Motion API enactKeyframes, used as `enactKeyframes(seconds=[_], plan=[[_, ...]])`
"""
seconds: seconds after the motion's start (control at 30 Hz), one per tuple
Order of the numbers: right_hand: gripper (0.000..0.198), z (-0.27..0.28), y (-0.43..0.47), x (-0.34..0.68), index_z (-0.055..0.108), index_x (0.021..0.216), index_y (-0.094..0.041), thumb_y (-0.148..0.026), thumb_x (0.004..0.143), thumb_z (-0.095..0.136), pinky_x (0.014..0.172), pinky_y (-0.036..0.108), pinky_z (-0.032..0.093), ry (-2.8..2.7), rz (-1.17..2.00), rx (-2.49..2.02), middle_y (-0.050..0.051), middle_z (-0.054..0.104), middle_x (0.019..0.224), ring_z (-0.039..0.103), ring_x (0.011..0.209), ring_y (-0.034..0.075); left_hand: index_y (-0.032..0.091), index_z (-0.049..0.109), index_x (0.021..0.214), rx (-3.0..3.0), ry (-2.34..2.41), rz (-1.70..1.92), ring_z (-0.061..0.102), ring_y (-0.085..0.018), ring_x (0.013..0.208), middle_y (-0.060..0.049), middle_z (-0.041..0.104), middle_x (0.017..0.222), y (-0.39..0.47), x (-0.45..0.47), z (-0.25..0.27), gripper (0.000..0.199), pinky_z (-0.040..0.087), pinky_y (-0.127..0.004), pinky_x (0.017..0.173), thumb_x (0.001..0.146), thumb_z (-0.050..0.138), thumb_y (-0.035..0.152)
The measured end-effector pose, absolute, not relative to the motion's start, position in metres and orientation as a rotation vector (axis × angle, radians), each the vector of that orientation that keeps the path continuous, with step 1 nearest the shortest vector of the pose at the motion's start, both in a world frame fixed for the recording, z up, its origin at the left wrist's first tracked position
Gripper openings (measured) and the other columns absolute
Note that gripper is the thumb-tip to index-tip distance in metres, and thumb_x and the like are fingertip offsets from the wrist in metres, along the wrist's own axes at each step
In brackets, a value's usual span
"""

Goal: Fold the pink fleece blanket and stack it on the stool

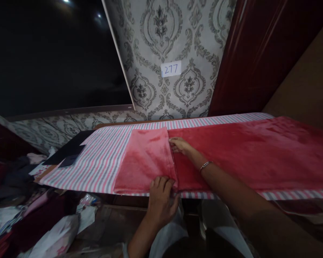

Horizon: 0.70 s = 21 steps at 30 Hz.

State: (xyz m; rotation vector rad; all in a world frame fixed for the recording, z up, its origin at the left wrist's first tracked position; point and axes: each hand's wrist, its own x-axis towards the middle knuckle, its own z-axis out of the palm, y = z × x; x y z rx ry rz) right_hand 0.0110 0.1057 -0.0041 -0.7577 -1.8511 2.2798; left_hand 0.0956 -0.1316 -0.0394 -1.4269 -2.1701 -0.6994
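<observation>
A plush red blanket (239, 154) lies lengthwise over a pink, grey and white striped cloth (97, 157). Its left end is folded back on itself as a lighter pinkish flap (148, 154). My right hand (179, 145), with a bracelet on the wrist, pinches the flap's edge near the far side. At the near corner of the same flap is my left hand (163, 195), fingers bent over the fabric and thumb lower down by the edge. Part of the edge is hidden under the left fingers.
A large dark screen (56, 57) hangs at the upper left. A paper marked 277 (171, 68) is on the patterned wall. Black flat items (70, 147) lie at the board's left end. Clothes and bags (56, 233) are piled lower left. Dark red wood panelling (247, 61) rises at right.
</observation>
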Motion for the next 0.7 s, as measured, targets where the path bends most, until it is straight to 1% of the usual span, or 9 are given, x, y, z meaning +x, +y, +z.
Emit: enactKeyframes(seconds=[0.03,0.07,0.17,0.27,0.37,0.43,0.5,0.57,0.7], plan=[[0.009,-0.004,0.106,0.008,0.06,0.082,-0.019,-0.024,0.09,0.062,0.053,0.023,0.05,-1.853,2.277,-0.768,-0.002,0.062,0.063,0.056,0.05,0.011,0.017,0.056,0.118,-1.423,-2.192,-0.681,0.056,-0.027,0.099,-0.011,0.063,0.11,-0.132,0.096,-0.041,0.033,0.046,-0.042,0.083,0.087,0.062,0.023],[0.01,-0.003,0.106,0.005,0.059,0.081,-0.019,-0.024,0.09,0.061,0.052,0.023,0.049,-1.855,2.271,-0.779,-0.003,0.061,0.06,0.055,0.049,0.011,0.016,0.055,0.121,-1.405,-2.216,-0.666,0.056,-0.027,0.1,-0.011,0.062,0.111,-0.131,0.096,-0.043,0.036,0.047,-0.043,0.084,0.086,0.062,0.023],[0.011,-0.002,0.106,-0.009,0.058,0.079,-0.019,-0.022,0.089,0.06,0.048,0.023,0.046,-1.856,2.227,-0.805,-0.005,0.055,0.054,0.05,0.044,0.011,0.017,0.056,0.112,-1.312,-2.279,-0.649,0.057,-0.026,0.094,-0.009,0.063,0.103,-0.127,0.095,-0.046,0.025,0.047,-0.041,0.08,0.088,0.056,0.015],[0.007,0.0,0.106,-0.024,0.06,0.083,-0.02,-0.022,0.087,0.065,0.047,0.022,0.043,-1.843,2.168,-0.795,-0.005,0.055,0.056,0.05,0.047,0.01,0.019,0.058,0.104,-1.285,-2.288,-0.658,0.058,-0.024,0.088,-0.006,0.062,0.094,-0.123,0.092,-0.046,0.019,0.046,-0.038,0.075,0.089,0.052,0.01],[0.008,0.003,0.106,-0.038,0.064,0.09,-0.019,-0.026,0.089,0.068,0.052,0.022,0.047,-1.848,2.141,-0.771,-0.002,0.064,0.069,0.058,0.058,0.012,0.02,0.059,0.105,-1.298,-2.281,-0.704,0.059,-0.023,0.087,-0.006,0.063,0.095,-0.121,0.089,-0.048,0.022,0.047,-0.037,0.076,0.089,0.049,0.008],[0.016,0.005,0.105,-0.048,0.066,0.1,-0.017,-0.031,0.092,0.067,0.06,0.026,0.053,-1.861,2.134,-0.759,0.002,0.068,0.085,0.063,0.069,0.014,0.02,0.06,0.105,-1.284,-2.252,-0.746,0.06,-0.022,0.086,-0.005,0.064,0.094,-0.121,0.087,-0.053,0.024,0.048,-0.036,0.076,0.09,0.047,0.006],[0.026,0.006,0.103,-0.058,0.065,0.112,-0.015,-0.036,0.096,0.065,0.072,0.033,0.058,-1.867,2.117,-0.747,0.005,0.068,0.103,0.066,0.083,0.016,0.02,0.06,0.103,-1.265,-2.17,-0.756,0.06,-0.022,0.085,-0.005,0.065,0.093,-0.121,0.083,-0.058,0.025,0.048,-0.036,0.077,0.09,0.045,0.006],[0.033,0.007,0.103,-0.07,0.062,0.122,-0.016,-0.039,0.097,0.063,0.081,0.039,0.059,-1.862,2.085,-0.735,0.008,0.066,0.117,0.066,0.096,0.019,0.02,0.06,0.104,-1.266,-2.07,-0.75,0.06,-0.022,0.084,-0.006,0.067,0.092,-0.121,0.079,-0.062,0.025,0.048,-0.037,0.078,0.091,0.043,0.006],[0.037,0.009,0.117,-0.088,0.061,0.126,-0.017,-0.039,0.096,0.064,0.087,0.043,0.058,-1.83,1.956,-0.764,0.009,0.063,0.125,0.065,0.104,0.023,0.021,0.061,0.106,-1.281,-1.938,-0.76,0.062,-0.022,0.084,-0.008,0.069,0.092,-0.121,0.074,-0.058,0.026,0.047,-0.036,0.075,0.093,0.041,0.009]])
